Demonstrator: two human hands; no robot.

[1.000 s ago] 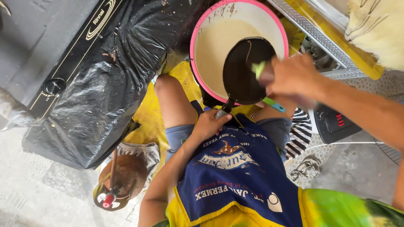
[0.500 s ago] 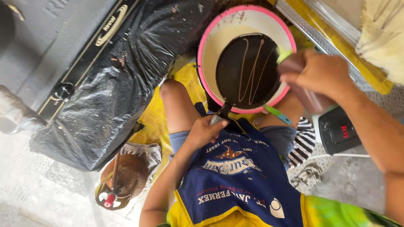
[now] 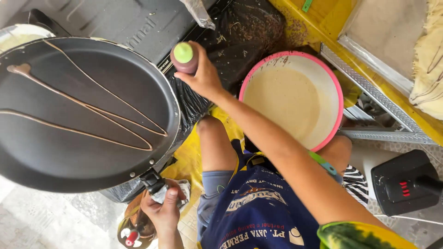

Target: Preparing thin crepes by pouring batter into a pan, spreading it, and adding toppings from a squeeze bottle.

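Pan [image 3: 78,115], black, round, tilted, fills the left side, thin brown batter lines [image 3: 92,110] drizzled across it. Left hand [image 3: 165,210] at near left is clenched around the cloth-wrapped pan handle [image 3: 154,184]. Just right of the pan rim, right hand [image 3: 200,74] grips a dark squeeze bottle [image 3: 183,57] with green cap, held over a black plastic-covered stove [image 3: 221,41]. Further right, pink-rimmed bowl [image 3: 323,83] of pale batter sits at the person's knees. Blue apron [image 3: 258,212] near centre. Black device [image 3: 406,184] with red marks at far right.
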